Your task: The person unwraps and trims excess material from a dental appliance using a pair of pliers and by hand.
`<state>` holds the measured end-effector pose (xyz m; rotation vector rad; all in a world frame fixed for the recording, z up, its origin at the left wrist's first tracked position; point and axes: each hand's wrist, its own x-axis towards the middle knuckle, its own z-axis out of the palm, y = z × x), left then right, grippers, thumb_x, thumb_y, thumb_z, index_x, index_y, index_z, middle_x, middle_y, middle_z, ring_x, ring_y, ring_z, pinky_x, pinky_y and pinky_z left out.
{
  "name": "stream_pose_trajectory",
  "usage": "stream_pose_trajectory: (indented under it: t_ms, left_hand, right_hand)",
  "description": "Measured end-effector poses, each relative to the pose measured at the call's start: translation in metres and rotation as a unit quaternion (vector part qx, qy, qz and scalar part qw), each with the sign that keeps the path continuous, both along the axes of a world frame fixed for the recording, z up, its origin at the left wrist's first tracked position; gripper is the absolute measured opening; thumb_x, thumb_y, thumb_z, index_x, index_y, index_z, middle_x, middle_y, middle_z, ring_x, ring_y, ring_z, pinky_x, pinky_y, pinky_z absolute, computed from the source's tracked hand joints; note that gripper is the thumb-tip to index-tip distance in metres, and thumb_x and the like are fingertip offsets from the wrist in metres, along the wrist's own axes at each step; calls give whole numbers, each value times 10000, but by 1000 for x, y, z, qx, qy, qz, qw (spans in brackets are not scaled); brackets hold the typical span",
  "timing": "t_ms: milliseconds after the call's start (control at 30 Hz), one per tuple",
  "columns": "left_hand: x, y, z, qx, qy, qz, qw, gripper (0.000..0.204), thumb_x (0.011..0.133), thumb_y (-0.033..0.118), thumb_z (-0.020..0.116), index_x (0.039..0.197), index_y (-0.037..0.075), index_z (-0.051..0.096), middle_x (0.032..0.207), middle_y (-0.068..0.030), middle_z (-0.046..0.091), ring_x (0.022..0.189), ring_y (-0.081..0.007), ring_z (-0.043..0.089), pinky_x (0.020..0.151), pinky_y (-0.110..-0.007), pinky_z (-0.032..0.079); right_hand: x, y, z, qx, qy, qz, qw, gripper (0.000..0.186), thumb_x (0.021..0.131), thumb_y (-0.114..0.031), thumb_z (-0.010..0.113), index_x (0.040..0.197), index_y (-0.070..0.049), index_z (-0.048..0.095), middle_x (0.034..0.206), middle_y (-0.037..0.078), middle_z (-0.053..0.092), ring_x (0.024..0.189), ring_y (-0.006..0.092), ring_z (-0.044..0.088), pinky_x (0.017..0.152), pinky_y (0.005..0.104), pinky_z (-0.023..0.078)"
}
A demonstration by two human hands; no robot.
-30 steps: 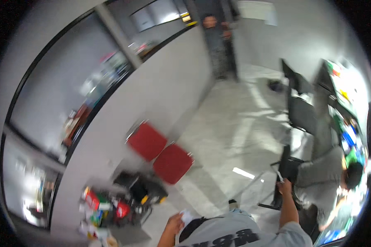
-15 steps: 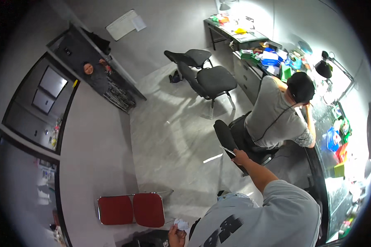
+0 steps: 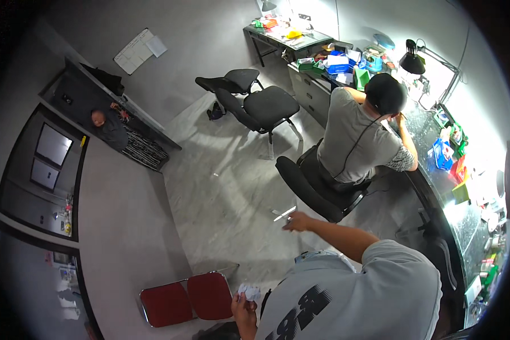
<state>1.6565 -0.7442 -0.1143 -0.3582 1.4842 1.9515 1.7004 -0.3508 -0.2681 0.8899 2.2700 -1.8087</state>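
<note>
My left hand [image 3: 242, 311] is closed on a crumpled white paper or cloth [image 3: 249, 292], beside the front of my grey shirt. My right hand [image 3: 297, 222] reaches out over the floor behind the seated person's black office chair [image 3: 300, 181]; its fingers grip a small thin item [image 3: 288, 219], too small to name clearly. A person [image 3: 351, 141] in grey with a black cap sits bent at the curved workbench [image 3: 470, 226], where a desk lamp [image 3: 412, 62] lights plastic bins.
Two black chairs [image 3: 271, 105] stand before a drawer cabinet [image 3: 309, 90] and rear desk [image 3: 255, 39]. Another person [image 3: 113, 133] stands in the doorway at left. Red folding chairs [image 3: 167, 303] line the left wall below interior windows [image 3: 39, 170].
The view has swung round toward the bench. My right hand has shifted leftward and hangs behind the office chair. The person in the doorway has turned the head slightly.
</note>
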Motion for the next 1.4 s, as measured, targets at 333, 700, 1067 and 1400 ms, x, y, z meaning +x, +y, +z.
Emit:
stream_pose_trajectory:
  t_ms: [333, 700, 1067, 1400]
  left_hand:
    - [-39, 103, 96, -8, 206, -292, 934, 492, 883, 66, 723, 1323, 33, 506, 871, -12, 605, 682, -49, 506, 546, -214, 372]
    - [-14, 116, 121, -8, 332, -94, 938, 224, 963, 147, 665, 1112, -16, 628, 940, -45, 664, 813, -71, 561, 754, -229, 457]
    - [4, 122, 142, -78, 464, -45, 881, 244, 951, 174, 688, 1084, -25, 642, 950, -56, 678, 875, -98, 612, 804, -248, 488]
    - [3, 124, 151, -117, 544, -48, 830, 271, 943, 188, 693, 1119, -5, 621, 1109, -110, 669, 1048, -164, 605, 909, -311, 452]
  right_hand:
    - [-12, -80, 224, -163, 225, 139, 950, 342, 755, -173, 869, 945, -69, 603, 749, -19, 605, 675, 75, 549, 587, 259, 456]
    - [-1, -95, 272, -288, 265, -9, 920, 378, 769, -21, 836, 917, -99, 497, 792, 26, 606, 579, 59, 517, 479, 210, 393]
    - [5, -91, 283, -288, 381, 7, 879, 465, 755, 26, 835, 947, -91, 427, 990, 116, 661, 781, 67, 560, 664, 211, 496]
    - [4, -90, 289, -318, 415, 7, 853, 485, 741, 60, 825, 955, -96, 419, 1067, 166, 657, 931, 139, 622, 753, 265, 526]
